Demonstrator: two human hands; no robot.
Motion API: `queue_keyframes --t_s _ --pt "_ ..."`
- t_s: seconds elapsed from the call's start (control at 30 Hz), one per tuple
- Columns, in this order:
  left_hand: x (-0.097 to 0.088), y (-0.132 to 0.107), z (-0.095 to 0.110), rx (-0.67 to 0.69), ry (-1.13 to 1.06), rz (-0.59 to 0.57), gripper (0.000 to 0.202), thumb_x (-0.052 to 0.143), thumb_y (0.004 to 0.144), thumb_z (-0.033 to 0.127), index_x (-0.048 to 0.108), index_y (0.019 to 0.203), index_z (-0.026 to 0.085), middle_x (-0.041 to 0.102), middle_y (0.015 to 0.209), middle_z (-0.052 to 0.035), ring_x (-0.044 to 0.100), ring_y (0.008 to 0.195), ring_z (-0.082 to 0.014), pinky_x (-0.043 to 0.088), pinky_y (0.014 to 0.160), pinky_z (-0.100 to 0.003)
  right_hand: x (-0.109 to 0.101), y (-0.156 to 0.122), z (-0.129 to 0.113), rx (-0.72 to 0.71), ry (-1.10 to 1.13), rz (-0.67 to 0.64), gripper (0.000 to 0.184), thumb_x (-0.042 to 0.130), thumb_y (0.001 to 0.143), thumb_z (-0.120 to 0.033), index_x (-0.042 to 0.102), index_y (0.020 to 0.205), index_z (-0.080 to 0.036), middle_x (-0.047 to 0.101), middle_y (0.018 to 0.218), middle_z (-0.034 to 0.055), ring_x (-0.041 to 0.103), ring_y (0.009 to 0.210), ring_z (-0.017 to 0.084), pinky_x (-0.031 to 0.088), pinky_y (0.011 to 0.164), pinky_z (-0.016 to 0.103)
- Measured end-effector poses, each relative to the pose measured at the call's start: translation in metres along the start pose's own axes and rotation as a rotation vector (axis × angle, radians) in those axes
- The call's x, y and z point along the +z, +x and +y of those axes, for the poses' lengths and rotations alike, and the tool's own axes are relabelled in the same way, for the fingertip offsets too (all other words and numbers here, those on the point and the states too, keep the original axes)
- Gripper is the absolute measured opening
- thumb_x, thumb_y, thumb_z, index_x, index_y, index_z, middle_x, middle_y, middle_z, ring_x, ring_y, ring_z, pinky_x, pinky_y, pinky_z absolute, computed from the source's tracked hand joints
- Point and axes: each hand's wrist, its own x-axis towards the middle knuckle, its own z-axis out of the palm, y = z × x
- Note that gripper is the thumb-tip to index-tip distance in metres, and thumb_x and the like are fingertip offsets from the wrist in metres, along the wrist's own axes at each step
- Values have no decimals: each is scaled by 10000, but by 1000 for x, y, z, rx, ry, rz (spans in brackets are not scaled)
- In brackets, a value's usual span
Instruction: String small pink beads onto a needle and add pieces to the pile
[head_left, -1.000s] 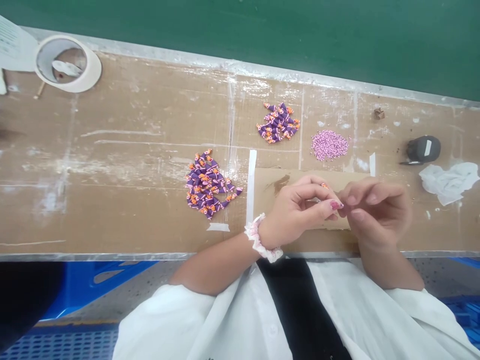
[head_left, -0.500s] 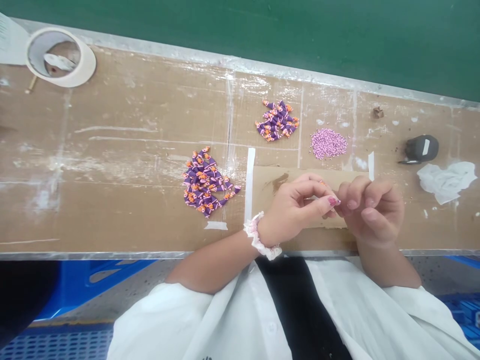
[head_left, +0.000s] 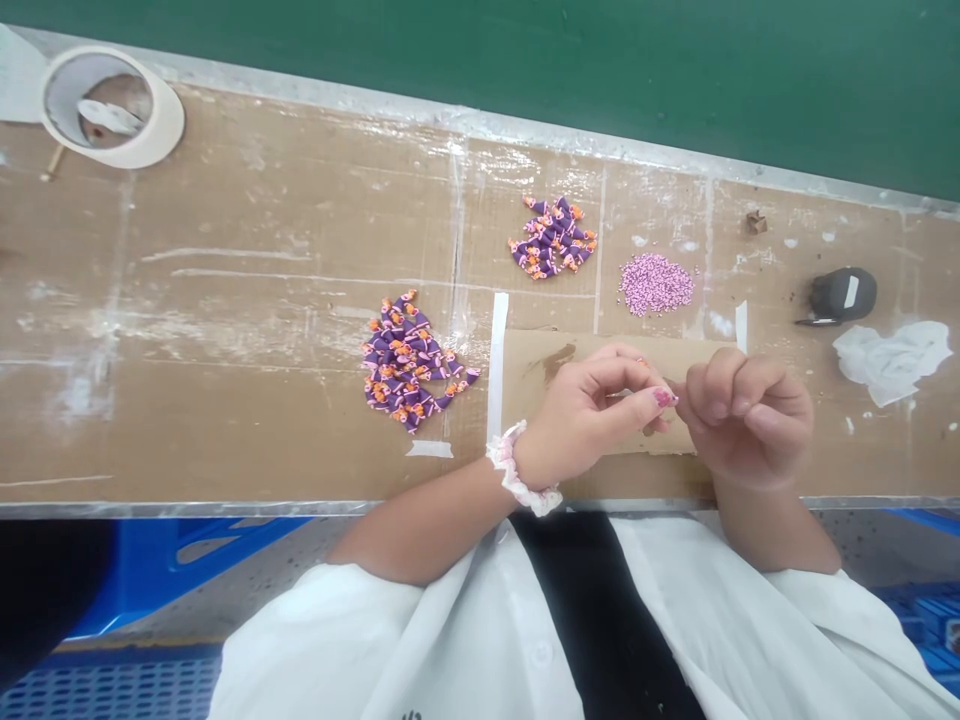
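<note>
Scuffed brown cardboard-covered workbench [head_left: 225, 330] against a green wall, two hands meeting over a taped cardboard patch [head_left: 540, 365].

The left hand [head_left: 592, 415], a white frilly scrunchie [head_left: 517, 472] on its wrist, pinches a tiny orange-tipped piece [head_left: 642, 363] between thumb and fingertips; the right hand [head_left: 750, 415] is curled tight against it, its contents hidden. A large pile of purple-and-orange charms [head_left: 409, 365] lies left of the hands, a smaller purple-and-orange pile [head_left: 553, 240] and a heap of pink beads [head_left: 656, 283] lie beyond them.
</note>
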Motion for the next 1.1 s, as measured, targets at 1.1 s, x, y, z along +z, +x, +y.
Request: queue_keyframes --t_s 1.1 --pt "1 1 1 77 124 1 278 717 784 408 683 733 137 536 860 -36 587 795 -89 566 687 -194 4 -13 6 -280 -680 118 401 701 745 -11 617 1028 -283 654 814 8 629 725 160 548 559 292"
